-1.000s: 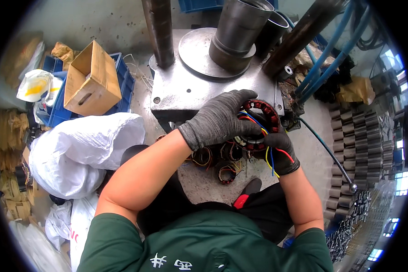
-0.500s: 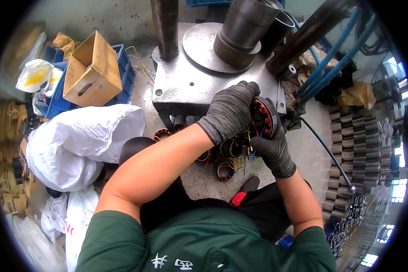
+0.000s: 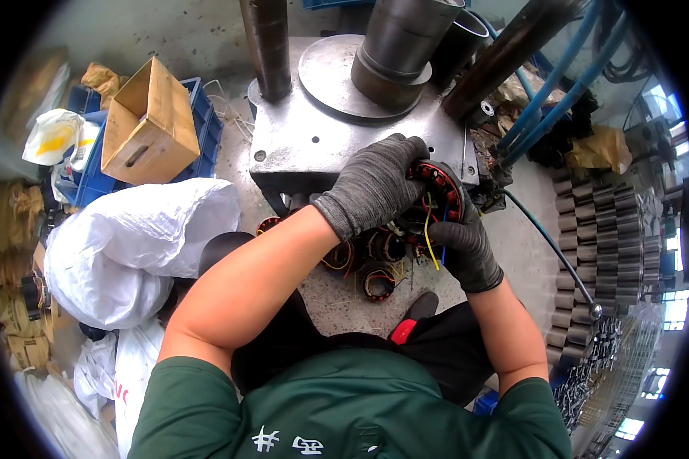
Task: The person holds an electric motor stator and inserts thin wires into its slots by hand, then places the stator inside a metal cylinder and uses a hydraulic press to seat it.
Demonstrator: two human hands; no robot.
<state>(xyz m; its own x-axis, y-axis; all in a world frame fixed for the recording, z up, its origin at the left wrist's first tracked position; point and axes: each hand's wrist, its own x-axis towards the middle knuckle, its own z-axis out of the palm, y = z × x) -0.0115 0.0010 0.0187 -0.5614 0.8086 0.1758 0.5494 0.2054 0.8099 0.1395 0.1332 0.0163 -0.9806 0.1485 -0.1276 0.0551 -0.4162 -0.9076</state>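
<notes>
On the concrete floor (image 3: 505,252) by the steel press base (image 3: 314,138), both gloved hands, left hand (image 3: 375,183) and right hand (image 3: 463,245), are clenching a wound stator (image 3: 436,187); likely heavy, rigid, its loose wires delicate, so the rim looks the safest hold

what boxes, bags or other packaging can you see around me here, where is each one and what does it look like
Cardboard box: upper left, open, brown, tilted on the crate.
Blue plastic crate: under the box, rectangular.
White sack: left of the left hand, bulging.
Small white and yellow bag: far left.
No screens visible.
</notes>
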